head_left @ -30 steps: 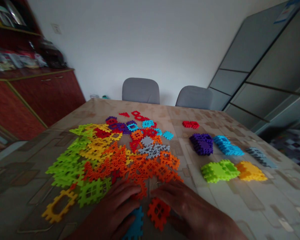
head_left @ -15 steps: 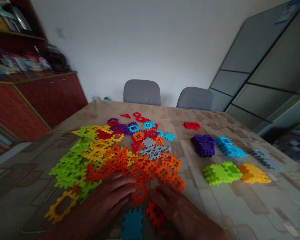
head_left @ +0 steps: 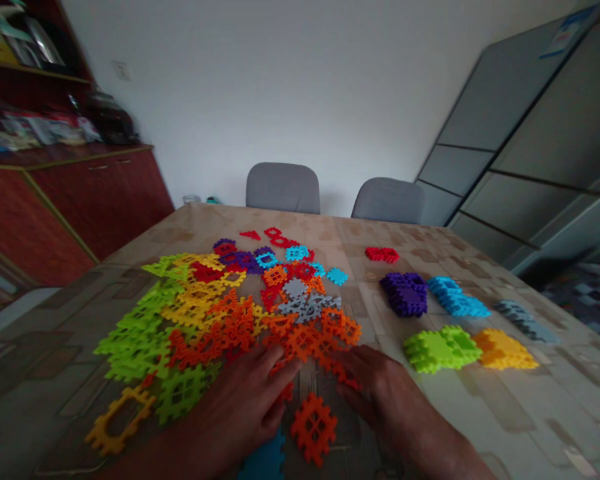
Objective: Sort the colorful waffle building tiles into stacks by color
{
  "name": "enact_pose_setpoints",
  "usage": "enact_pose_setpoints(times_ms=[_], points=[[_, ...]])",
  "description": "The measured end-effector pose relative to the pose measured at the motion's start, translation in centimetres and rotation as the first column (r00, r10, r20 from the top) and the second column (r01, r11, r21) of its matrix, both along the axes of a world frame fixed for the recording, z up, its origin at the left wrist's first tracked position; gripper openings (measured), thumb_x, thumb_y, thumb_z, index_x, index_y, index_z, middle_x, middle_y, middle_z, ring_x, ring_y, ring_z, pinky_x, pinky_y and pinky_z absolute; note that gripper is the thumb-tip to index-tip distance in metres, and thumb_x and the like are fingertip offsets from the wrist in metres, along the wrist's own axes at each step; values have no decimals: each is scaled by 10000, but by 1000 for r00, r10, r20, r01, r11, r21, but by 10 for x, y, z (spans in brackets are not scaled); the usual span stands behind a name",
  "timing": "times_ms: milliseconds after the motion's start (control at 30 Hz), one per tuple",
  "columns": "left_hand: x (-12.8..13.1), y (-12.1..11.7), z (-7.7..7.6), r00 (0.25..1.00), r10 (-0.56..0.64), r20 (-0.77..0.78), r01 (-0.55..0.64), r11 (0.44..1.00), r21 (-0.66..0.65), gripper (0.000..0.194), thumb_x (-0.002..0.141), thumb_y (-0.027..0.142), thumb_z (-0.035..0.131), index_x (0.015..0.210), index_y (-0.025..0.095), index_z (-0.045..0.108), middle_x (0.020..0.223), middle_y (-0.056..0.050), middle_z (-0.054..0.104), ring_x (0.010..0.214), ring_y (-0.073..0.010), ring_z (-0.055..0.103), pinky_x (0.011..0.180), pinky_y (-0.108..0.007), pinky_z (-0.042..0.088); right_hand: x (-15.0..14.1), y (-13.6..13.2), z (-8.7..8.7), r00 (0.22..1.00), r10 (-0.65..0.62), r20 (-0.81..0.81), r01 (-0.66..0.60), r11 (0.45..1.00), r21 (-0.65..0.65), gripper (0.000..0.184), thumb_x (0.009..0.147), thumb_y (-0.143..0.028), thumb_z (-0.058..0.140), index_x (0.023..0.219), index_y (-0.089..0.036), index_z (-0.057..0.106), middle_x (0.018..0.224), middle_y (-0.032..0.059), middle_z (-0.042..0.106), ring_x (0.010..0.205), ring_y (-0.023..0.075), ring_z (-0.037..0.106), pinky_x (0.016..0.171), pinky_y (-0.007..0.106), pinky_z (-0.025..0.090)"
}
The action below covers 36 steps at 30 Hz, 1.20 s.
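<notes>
My left hand (head_left: 245, 397) reaches over the near edge of the orange interlocking tiles, fingers stretched out and apart. Its fingertips rest on or just above the orange pieces, partly covering one. Beneath its wrist, a flat blue tile (head_left: 265, 460) is half hidden. On the other side, my right hand (head_left: 380, 383) touches an orange tile at the pile's right edge with extended fingers. Between the hands a single orange window tile (head_left: 314, 428) lies flat on the table. Neither hand visibly lifts a piece.
The mixed pile continues with green tiles (head_left: 135, 337), yellow tiles (head_left: 193, 300) and grey tiles (head_left: 313, 307). Sorted stacks stand at right: purple (head_left: 405, 295), blue (head_left: 457, 297), lime green (head_left: 441, 349), yellow (head_left: 505, 349), grey (head_left: 525, 321) and red (head_left: 381, 255). Two grey chairs (head_left: 283, 188) stand behind.
My right hand has moved off the near orange window tile, forward and right to the pile's edge. My left hand has shifted slightly right, covering part of the blue tile again.
</notes>
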State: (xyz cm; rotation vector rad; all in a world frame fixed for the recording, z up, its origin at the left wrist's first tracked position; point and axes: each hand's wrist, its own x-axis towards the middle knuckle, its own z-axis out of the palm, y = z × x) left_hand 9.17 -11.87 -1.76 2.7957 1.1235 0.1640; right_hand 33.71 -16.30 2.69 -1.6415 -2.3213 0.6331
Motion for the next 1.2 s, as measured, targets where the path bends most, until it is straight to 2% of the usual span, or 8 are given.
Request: enact_pose_setpoints(times_ms=[200,400,500,600,733,833,933,1200], points=[[-20,5,2,982,-49,184,52,999,-11,449,845,48,447,1162,253,689,1201,-67,697,1015,-223,693,855,-297,565,-1,-1,-6,998,23,-51,-22,1000,19,222,919,-122,611,1110,-214,676,1045,63,704,994,237,679,916,352,529],[-21,6,13,902,142,408,-68,979,-190,218,927,239,487,912,248,705,973,-37,722,899,-223,688,805,-296,536,0,-1,-9,995,28,-92,-26,999,28,198,918,-123,607,1075,-218,683,993,50,693,967,230,671,887,339,516],[-11,1,13,779,359,514,-80,870,-486,165,880,345,548,905,234,668,831,-14,691,795,-211,675,699,-263,529,-3,-1,-11,980,36,-195,-29,999,40,258,930,-151,606,1157,-255,668,1017,36,700,894,201,664,794,299,507],[-2,-5,8,649,549,527,36,669,-742,234,804,435,617,896,221,590,753,14,624,682,-188,633,595,-243,507,-10,-4,-15,933,37,-357,-26,999,35,288,925,-169,612,1194,-260,664,959,22,703,823,173,652,733,265,488],[7,-11,-3,597,621,508,200,498,-844,360,742,516,697,842,223,515,763,36,572,614,-148,578,565,-238,480,-23,-8,-23,822,29,-568,-41,999,-9,258,895,-185,639,1149,-205,678,931,26,717,789,157,640,706,235,480],[9,-15,-8,606,573,552,242,528,-814,343,766,518,685,808,216,527,748,36,551,644,-147,561,574,-227,462,-30,-9,-24,749,23,-662,-62,997,-35,146,911,-206,624,1034,-197,702,894,11,710,741,135,611,667,210,460],[5,-13,-3,653,491,577,198,625,-755,263,807,455,662,862,208,590,810,9,615,752,-175,612,660,-239,488,-28,-9,-20,706,-8,-708,-80,993,-91,150,942,-256,584,1019,-202,701,867,4,686,771,145,609,685,215,469],[-5,-12,9,797,314,517,65,806,-589,251,791,239,589,1025,257,677,938,11,724,856,-179,667,775,-258,511,-18,-10,-13,884,-17,-468,-99,970,-223,221,900,-206,560,1070,-237,697,810,-13,687,747,168,602,652,229,457]])
